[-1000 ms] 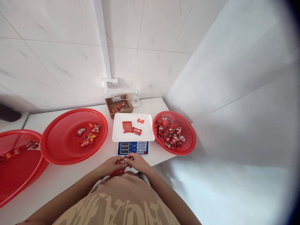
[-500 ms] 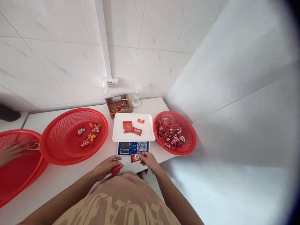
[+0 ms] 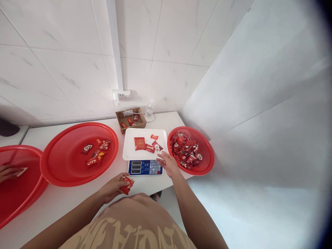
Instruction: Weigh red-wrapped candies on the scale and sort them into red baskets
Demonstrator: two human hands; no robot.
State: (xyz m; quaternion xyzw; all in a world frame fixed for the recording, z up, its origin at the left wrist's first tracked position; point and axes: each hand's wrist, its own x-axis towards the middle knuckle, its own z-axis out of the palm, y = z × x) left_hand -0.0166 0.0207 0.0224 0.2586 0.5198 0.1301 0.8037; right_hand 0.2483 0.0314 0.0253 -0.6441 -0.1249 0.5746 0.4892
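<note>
the left hand [image 3: 112, 188] has its grip closed around at least one red packet [image 3: 127, 185], below and left of the white scale tray [image 3: 129, 145]. the right hand [image 3: 169, 164], its grip loose with fingers spread and nothing seen in it, is nearer that tray; a patterned packet [image 3: 157, 145] lies just past its fingertips, long axis slanting from upper left to lower right.

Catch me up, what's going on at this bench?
A person's left hand holds a red packet, possibly more than one. The right hand, fingers spread and apparently holding nothing, is over the front-right corner of the scale. Four wrapped pieces lie on its white tray. The right basket holds a pile; the middle basket holds a few. Another person's hand is in the far-left basket.
</note>
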